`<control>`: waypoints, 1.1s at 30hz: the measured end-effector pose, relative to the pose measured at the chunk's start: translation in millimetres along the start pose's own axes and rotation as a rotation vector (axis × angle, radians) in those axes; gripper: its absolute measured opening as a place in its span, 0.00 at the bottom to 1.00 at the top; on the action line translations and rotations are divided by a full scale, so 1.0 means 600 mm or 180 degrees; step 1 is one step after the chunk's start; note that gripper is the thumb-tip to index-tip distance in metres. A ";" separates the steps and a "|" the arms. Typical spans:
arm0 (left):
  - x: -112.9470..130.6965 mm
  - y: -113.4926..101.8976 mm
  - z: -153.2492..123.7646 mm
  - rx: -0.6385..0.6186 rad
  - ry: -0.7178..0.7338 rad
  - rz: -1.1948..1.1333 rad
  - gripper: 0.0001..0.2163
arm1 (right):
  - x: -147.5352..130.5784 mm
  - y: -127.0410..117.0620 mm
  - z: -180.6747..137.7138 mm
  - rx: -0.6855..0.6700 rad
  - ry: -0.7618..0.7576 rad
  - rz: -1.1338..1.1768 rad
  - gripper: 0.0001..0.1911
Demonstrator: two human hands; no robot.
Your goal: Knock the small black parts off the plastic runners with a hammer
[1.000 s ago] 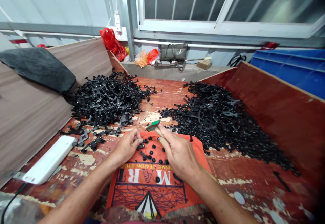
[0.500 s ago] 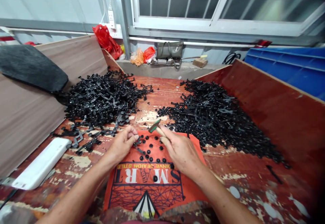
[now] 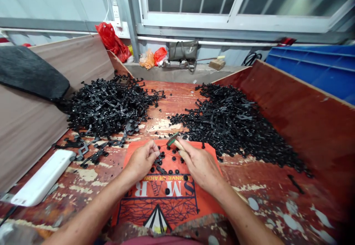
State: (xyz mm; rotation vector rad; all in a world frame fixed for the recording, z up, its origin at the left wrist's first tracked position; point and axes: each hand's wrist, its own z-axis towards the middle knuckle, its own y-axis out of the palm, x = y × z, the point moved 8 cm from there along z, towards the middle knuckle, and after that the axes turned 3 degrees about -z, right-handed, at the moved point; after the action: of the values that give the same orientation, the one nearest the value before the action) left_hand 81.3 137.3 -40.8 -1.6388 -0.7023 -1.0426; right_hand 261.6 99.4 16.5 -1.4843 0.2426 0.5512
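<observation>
My right hand [image 3: 200, 164] is wrapped round the wooden handle of a small hammer [image 3: 172, 139], its greenish metal head raised over the far edge of an orange cloth [image 3: 177, 215] with printed lettering. Left of the hammer, my left hand [image 3: 144, 159] is closed in a pinch on a small black jointed strip [image 3: 160, 168], mostly below the fingertips. Several round black caps [image 3: 173, 158] lie scattered on the cloth between and below the hands. Fingers cover part of the strip.
Piles of black jointed parts stand at left [image 3: 107, 106] and right [image 3: 230, 123]. Wooden side boards [image 3: 299, 123] flank the table. A white power bank-like box [image 3: 41, 180] lies left, a dark padded slab [image 3: 30, 71] leans above it, and a blue crate [image 3: 316, 69] stands right.
My left hand has moved right and slightly down over the cloth, bringing the black strip closer to the caps. The hammer head has shifted slightly right. The whole view has tilted slightly.
</observation>
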 end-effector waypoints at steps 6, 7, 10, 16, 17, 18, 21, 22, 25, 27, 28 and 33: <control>-0.007 -0.002 -0.002 0.0054 -0.0138 0.0090 0.06 | -0.006 0.001 -0.001 -0.0067 -0.0085 0.0008 0.23; -0.007 -0.001 -0.002 0.0043 -0.0157 0.0059 0.06 | -0.007 0.001 -0.002 -0.0093 -0.0092 -0.0005 0.23; -0.008 0.002 0.000 0.0035 -0.0194 -0.0052 0.07 | -0.015 -0.005 -0.006 -0.0103 -0.0103 -0.0019 0.23; -0.008 0.004 -0.001 0.0088 -0.0155 -0.0239 0.07 | -0.041 -0.035 -0.016 0.0046 -0.0266 0.0079 0.23; -0.008 0.005 -0.002 0.0095 -0.0161 -0.0198 0.07 | -0.043 -0.038 -0.016 0.0058 -0.0287 0.0024 0.23; -0.009 0.005 -0.003 0.0106 -0.0172 -0.0133 0.07 | -0.044 -0.039 -0.016 0.0055 -0.0302 -0.0053 0.23; -0.010 0.006 -0.007 0.0155 -0.0149 0.0080 0.06 | -0.038 -0.034 -0.011 -0.0023 -0.0286 -0.0340 0.24; -0.011 0.006 -0.008 0.0173 -0.0130 0.0114 0.06 | -0.034 -0.031 -0.010 -0.0051 -0.0265 -0.0413 0.23; -0.013 0.006 -0.007 0.0187 -0.0117 0.0086 0.06 | -0.025 -0.026 -0.007 -0.0094 -0.0220 -0.0435 0.22; -0.016 0.007 -0.006 0.0180 -0.0137 0.0042 0.06 | -0.026 -0.028 -0.009 -0.0049 -0.0245 -0.0304 0.22; -0.016 0.007 -0.005 0.0183 -0.0142 0.0027 0.06 | -0.029 -0.031 -0.011 0.0016 -0.0287 -0.0205 0.22; -0.009 0.007 -0.009 0.0224 -0.0075 0.0063 0.07 | -0.044 -0.036 -0.020 0.0362 -0.0350 0.0071 0.22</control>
State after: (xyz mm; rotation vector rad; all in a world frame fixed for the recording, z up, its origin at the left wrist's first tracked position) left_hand 80.9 130.9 -47.1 -1.5964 -0.7291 -0.9753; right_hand 251.6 82.5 47.2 -1.3381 0.2014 0.6251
